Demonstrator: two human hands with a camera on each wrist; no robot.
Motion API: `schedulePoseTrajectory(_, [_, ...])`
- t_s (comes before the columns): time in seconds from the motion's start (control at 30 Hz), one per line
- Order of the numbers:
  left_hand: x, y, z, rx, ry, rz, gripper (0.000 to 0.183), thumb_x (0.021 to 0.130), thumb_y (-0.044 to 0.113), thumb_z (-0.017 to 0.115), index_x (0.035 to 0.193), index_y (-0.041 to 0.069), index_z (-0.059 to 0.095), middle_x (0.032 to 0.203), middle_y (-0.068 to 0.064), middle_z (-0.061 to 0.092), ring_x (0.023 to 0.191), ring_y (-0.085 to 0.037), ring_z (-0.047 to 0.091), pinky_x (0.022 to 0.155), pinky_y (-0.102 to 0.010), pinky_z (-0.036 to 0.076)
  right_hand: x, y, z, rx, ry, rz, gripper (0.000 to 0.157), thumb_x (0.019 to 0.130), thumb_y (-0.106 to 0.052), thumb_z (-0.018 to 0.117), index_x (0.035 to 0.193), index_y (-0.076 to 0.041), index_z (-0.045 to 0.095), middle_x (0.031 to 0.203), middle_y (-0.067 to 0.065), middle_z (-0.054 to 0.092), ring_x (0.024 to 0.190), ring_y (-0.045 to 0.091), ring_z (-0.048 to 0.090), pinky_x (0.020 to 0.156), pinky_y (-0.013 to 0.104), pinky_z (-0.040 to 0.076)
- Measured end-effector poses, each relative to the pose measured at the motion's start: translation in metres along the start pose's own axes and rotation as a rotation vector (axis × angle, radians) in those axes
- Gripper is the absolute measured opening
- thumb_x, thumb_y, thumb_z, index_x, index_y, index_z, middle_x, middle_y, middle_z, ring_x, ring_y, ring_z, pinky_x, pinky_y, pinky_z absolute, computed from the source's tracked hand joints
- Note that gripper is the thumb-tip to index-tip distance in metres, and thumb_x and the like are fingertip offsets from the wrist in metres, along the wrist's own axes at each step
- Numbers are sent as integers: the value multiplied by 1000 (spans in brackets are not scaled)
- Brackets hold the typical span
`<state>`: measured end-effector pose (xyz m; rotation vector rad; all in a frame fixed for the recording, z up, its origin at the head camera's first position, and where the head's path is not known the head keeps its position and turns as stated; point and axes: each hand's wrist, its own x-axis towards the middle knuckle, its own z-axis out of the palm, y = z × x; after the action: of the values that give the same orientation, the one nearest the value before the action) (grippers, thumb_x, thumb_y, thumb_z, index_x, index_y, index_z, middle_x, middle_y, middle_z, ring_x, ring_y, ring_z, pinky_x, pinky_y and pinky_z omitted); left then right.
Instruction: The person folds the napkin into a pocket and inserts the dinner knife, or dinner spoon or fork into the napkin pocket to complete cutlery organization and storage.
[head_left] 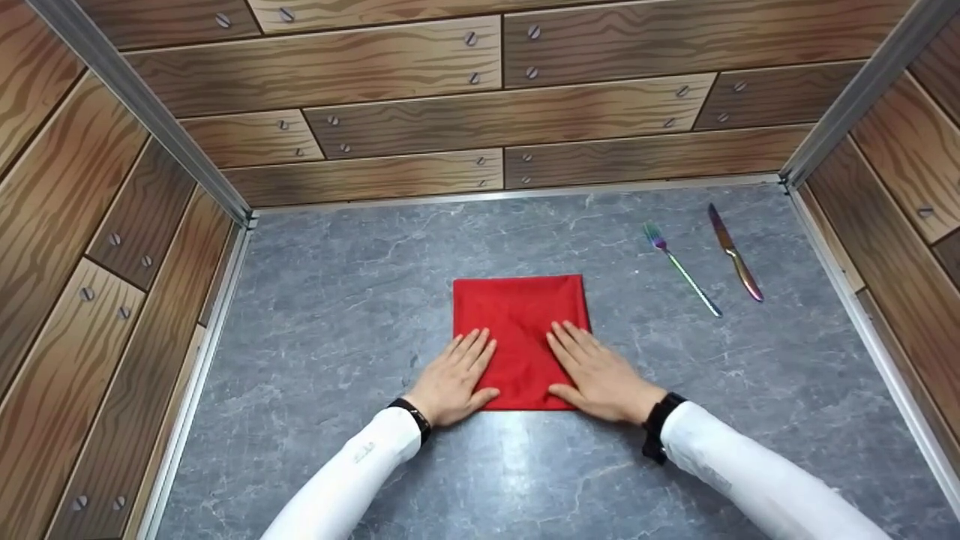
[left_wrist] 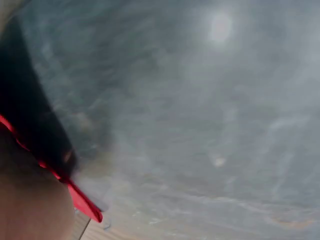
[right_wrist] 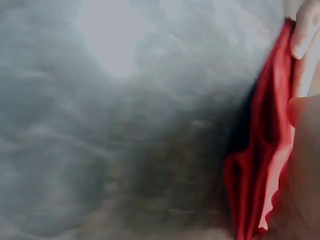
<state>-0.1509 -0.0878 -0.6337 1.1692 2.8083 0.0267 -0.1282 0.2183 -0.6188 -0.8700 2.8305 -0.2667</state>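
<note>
A red cloth (head_left: 525, 315), folded into a rough square, lies flat in the middle of the grey surface. My left hand (head_left: 459, 379) rests on its left edge with straight fingers, thumb pointing inward. On the right edge my right hand (head_left: 600, 375) lies the same way, palm down. In the left wrist view a strip of the red cloth (left_wrist: 85, 204) shows beside the hand at the lower left. Folded layers of the cloth (right_wrist: 257, 150) appear at the right of the right wrist view, against the hand.
To the right of the cloth lie a shiny multicoloured fork (head_left: 684, 271) and a matching knife (head_left: 735, 255), apart from each other. Wood-patterned walls (head_left: 405, 120) with metal edge strips enclose the grey marbled surface (head_left: 337, 300) at the back and both sides.
</note>
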Motion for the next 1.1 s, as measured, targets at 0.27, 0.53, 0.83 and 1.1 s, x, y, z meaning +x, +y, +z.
schedulePoseTrajectory(0.27, [-2,-4,8,55,5,12,81,106,65,25,165,11,20,173,-11,20,162,-26,16,133,-44,17,-7,8,12,-14,-9,-29,82,105,-58,42,164,-6,19,174,15,12,161,37,11,131,51,20])
schedulePoseTrajectory(0.53, [-1,-4,5,56,-11,5,81,106,65,26,165,10,20,173,-12,18,162,-27,17,133,-44,17,-7,9,14,4,11,-44,82,105,-59,41,164,-6,19,174,15,11,161,37,10,131,52,19])
schedulePoseTrajectory(0.83, [5,-1,-11,87,-81,-13,81,105,67,27,165,15,21,173,-10,20,161,-27,21,132,-44,19,-8,6,6,6,16,-28,81,105,-58,43,164,-6,21,173,15,14,161,36,13,131,52,19])
schedulePoseTrajectory(1.1, [29,-15,-32,112,-51,-49,77,105,65,26,164,15,26,171,-7,27,159,-28,25,132,-47,19,-27,-24,-17,44,3,38,79,105,-55,46,160,-1,31,170,17,25,160,37,19,131,52,20])
